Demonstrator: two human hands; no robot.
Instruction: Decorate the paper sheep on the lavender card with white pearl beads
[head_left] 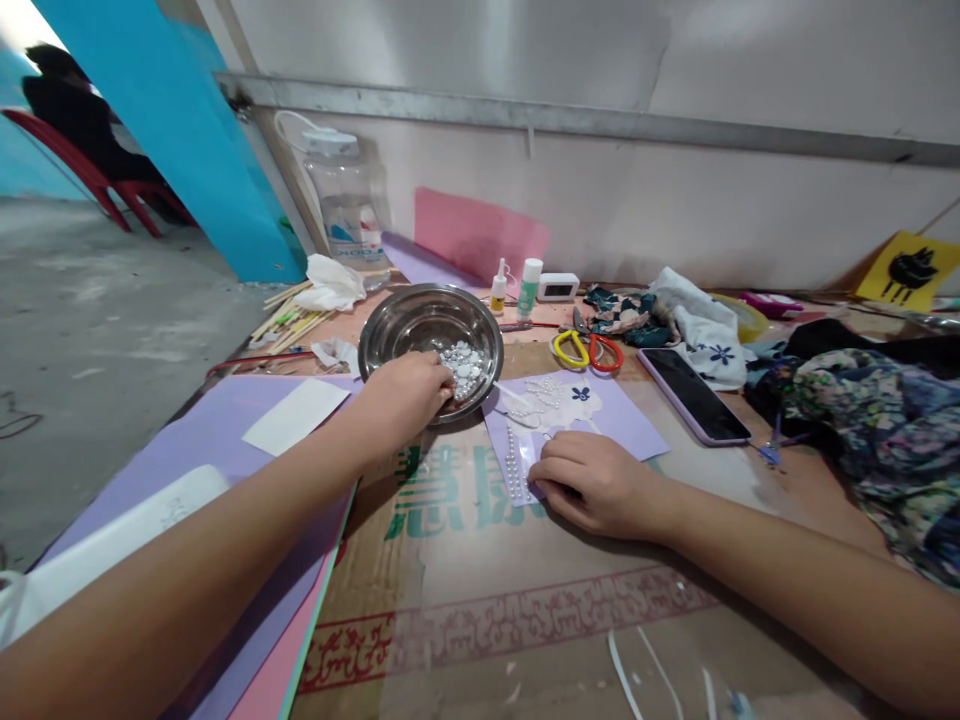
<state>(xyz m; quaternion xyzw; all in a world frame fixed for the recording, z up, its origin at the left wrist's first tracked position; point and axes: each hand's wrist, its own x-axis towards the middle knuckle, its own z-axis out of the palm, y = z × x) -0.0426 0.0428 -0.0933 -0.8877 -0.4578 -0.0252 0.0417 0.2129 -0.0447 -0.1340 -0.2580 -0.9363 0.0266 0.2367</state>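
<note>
My left hand reaches over the near rim of a round steel bowl. Its fingers are closed together at a small heap of white and silvery beads inside; whether they pinch any is hidden. My right hand rests with curled fingers on the near edge of a purple sheet of paper. What lies under those fingertips cannot be made out. Rows of pearl beads run beside them on the sheet. Farther up it lie more pearl strands and a white fabric piece with a dark flower.
Behind the bowl stand a small glue bottle, a glue stick and a water jug. Scissors, a phone and floral cloth lie rightward. Large purple paper spreads at left. A person sits beyond.
</note>
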